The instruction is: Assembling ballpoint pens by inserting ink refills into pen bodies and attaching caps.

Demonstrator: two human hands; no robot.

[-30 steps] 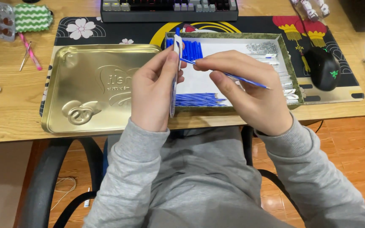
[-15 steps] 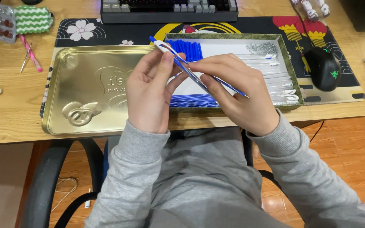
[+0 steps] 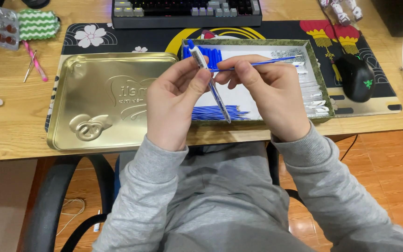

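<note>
desk (image 3: pixel 15 140) of pale wood runs across the top, a dark patterned mat (image 3: pixel 276 32) laid on it. on the mat at nine o'clock of the hands lies a big gold tin lid (image 3: pixel 99 102), flat and shallow. at three o'clock of that lid sits a green-rimmed box (image 3: pixel 320 81), blue refills heaped at its twelve and six o'clock edges, pale small parts down its three o'clock side. keyboard (image 3: pixel 187 8) at twelve o'clock, black mouse (image 3: pixel 356 77) at three o'clock of the box. over the box, the left hand (image 3: pixel 173 105) pinches a clear pen barrel (image 3: pixel 208 77) with a blue cap end, tilted from eleven down to five o'clock. the right hand (image 3: pixel 271 95) is closed narrow on a thin blue refill (image 3: pixel 257 64), lying nearly level, its near end touching the barrel.
</note>
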